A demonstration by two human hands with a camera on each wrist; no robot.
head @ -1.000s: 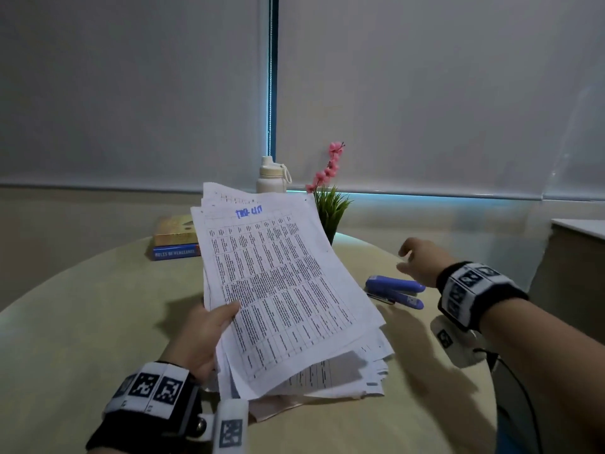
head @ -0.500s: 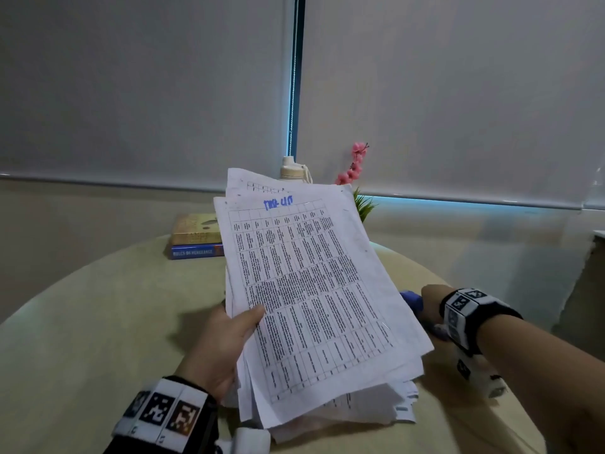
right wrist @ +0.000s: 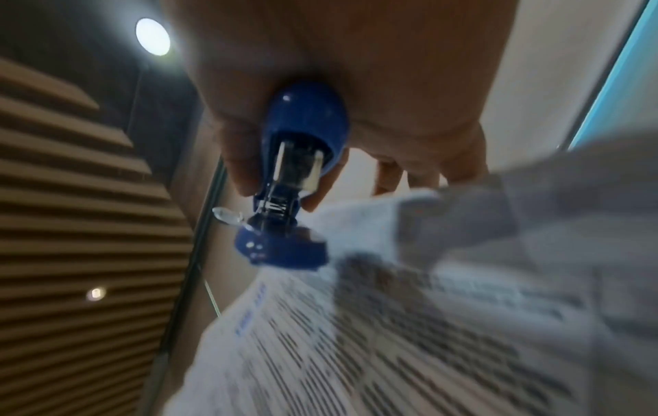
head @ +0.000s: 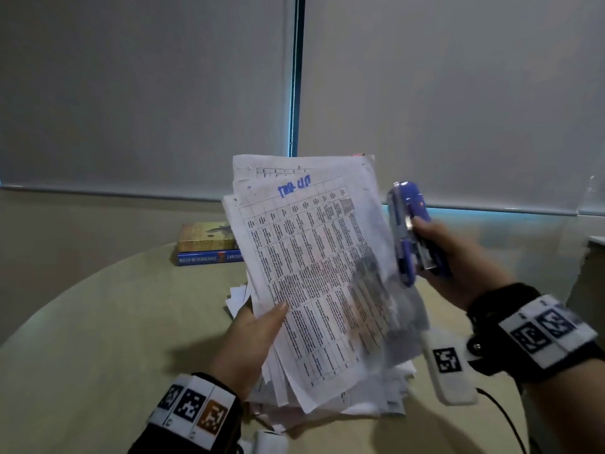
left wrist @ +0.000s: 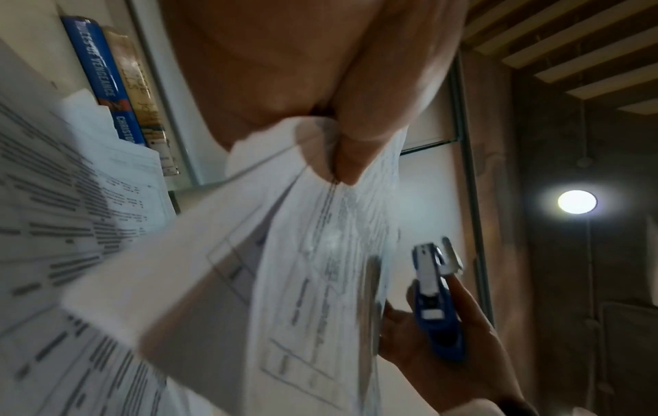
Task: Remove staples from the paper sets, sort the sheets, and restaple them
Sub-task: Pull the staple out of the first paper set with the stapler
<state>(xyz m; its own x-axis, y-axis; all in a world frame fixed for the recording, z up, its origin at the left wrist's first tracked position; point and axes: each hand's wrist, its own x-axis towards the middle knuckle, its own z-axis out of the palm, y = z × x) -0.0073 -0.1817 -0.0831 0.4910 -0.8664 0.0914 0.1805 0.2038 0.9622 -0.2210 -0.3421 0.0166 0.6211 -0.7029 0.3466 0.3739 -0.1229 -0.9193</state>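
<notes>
My left hand (head: pixel 255 335) grips a thick, uneven stack of printed sheets (head: pixel 320 276), held up above the round table with the thumb on the top page. The top sheet carries a table of text and blue handwriting. In the left wrist view the fingers pinch the paper stack (left wrist: pixel 221 281) at its edge. My right hand (head: pixel 458 260) holds a blue stapler (head: pixel 407 231) upright just to the right of the stack. The right wrist view shows the blue stapler (right wrist: pixel 295 169) gripped in the palm, its metal mouth pointing at the blurred sheets (right wrist: pixel 427 323).
The beige round table (head: pixel 98 339) lies below the hands. Two stacked books (head: pixel 209 247) rest at its far side, partly behind the papers. Grey roller blinds (head: pixel 147 93) cover the window behind. A white cabinet edge (head: pixel 595 244) stands at the far right.
My right hand reached the stapler on the table, took hold of it and lifted it up beside the stack. My left hand raised the papers higher, hiding the bottle and plant.
</notes>
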